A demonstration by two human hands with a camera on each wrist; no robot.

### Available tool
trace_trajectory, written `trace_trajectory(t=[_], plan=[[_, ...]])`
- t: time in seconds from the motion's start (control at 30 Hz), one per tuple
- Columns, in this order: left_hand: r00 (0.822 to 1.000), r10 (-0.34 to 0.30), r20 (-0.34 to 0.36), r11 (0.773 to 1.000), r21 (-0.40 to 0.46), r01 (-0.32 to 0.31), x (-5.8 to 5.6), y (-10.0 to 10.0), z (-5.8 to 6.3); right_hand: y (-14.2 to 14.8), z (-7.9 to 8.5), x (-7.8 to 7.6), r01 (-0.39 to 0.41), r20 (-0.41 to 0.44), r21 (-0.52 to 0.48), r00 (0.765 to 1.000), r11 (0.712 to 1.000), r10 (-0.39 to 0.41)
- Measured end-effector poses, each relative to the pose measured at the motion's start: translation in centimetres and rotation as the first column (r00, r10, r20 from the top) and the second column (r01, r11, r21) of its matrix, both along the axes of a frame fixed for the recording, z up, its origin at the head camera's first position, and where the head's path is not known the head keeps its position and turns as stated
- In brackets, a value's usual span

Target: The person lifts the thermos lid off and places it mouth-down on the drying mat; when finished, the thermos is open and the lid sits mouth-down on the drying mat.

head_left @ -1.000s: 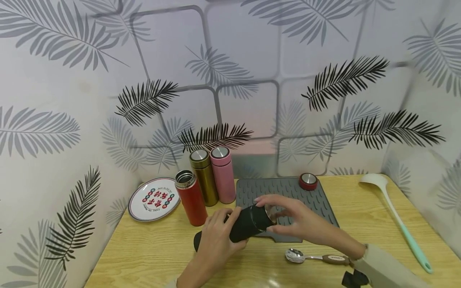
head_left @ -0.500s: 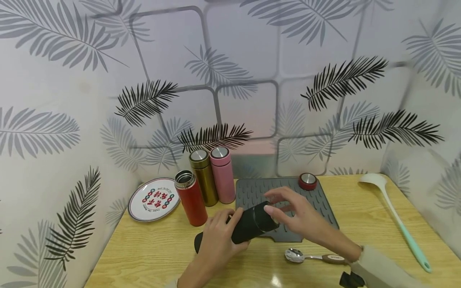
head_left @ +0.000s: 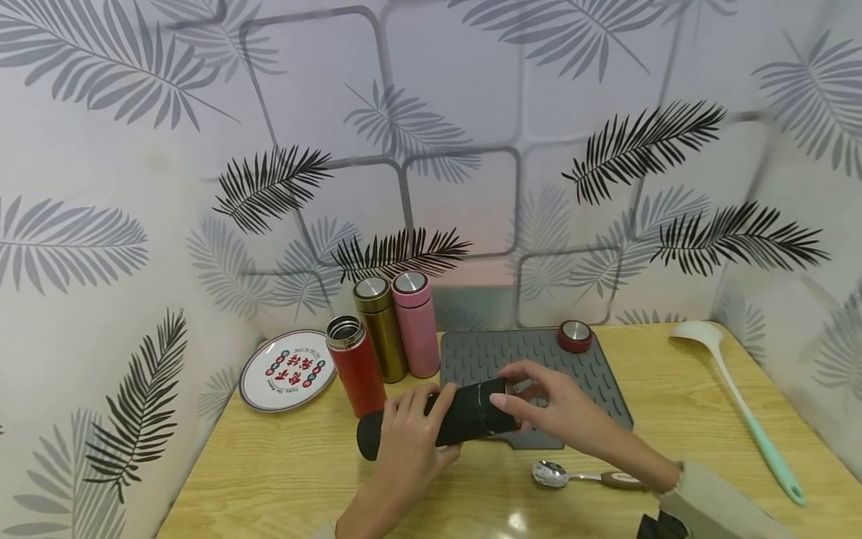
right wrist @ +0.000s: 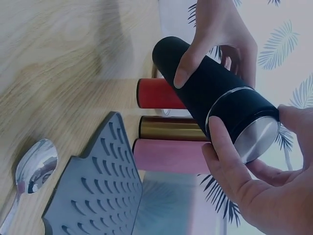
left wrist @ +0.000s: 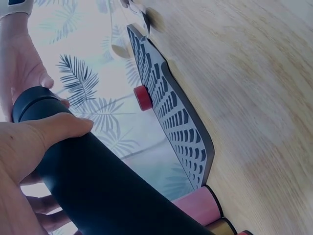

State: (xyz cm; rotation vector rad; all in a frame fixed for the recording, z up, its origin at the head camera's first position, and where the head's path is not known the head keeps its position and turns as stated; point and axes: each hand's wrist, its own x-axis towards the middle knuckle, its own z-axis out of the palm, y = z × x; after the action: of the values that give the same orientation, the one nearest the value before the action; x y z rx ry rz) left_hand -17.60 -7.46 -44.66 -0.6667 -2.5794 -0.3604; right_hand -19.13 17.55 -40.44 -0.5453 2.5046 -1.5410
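A black thermos flask (head_left: 465, 415) is held tilted over the table, its cap end toward the right. My left hand (head_left: 412, 438) grips the flask around its body. At the other end, my right hand (head_left: 562, 408) has thumb and fingers around the cap (right wrist: 242, 110), whose silver top shows in the right wrist view. A thin ring marks the seam between cap and body. Behind the left hand stands a red flask (head_left: 360, 374) with its steel mouth uncovered. A red cap (head_left: 575, 337) with a silver top sits on the grey drying mat (head_left: 485, 348).
Gold (head_left: 387, 337) and pink (head_left: 419, 333) flasks, both capped, stand against the wall. Left of them a white plate (head_left: 269, 385) with red lettering leans back. A spoon (head_left: 550, 473) lies near the right forearm, and a ladle (head_left: 741, 397) along the right side.
My right hand's fingers lift away from the cap, turn, and come back around it. The left hand keeps its grip, and the flask now lies slightly flatter.
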Motion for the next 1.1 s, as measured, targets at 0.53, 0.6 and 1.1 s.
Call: trace_trajectory(t=[0.53, 0.6, 1.1], plan=[[1.000, -0.002, -0.022, 1.000, 0.010, 0.002, -0.3, -0.4, -0.9, 0.8, -1.5, -0.6, -0.225, -0.238, -0.054, 0.949, 0.973, 0.206], [1.000, -0.002, -0.020, 1.000, 0.007, 0.002, -0.3, -0.4, -0.9, 0.7, -1.7, -0.6, -0.225, -0.254, -0.043, 0.945, 0.973, 0.208], [1.000, 0.000, -0.026, 0.999, 0.047, 0.001, -0.6, -0.4, -1.0, -0.1, -0.6, 0.1, -0.002, -0.172, 0.000, 0.985, 1.000, 0.002]])
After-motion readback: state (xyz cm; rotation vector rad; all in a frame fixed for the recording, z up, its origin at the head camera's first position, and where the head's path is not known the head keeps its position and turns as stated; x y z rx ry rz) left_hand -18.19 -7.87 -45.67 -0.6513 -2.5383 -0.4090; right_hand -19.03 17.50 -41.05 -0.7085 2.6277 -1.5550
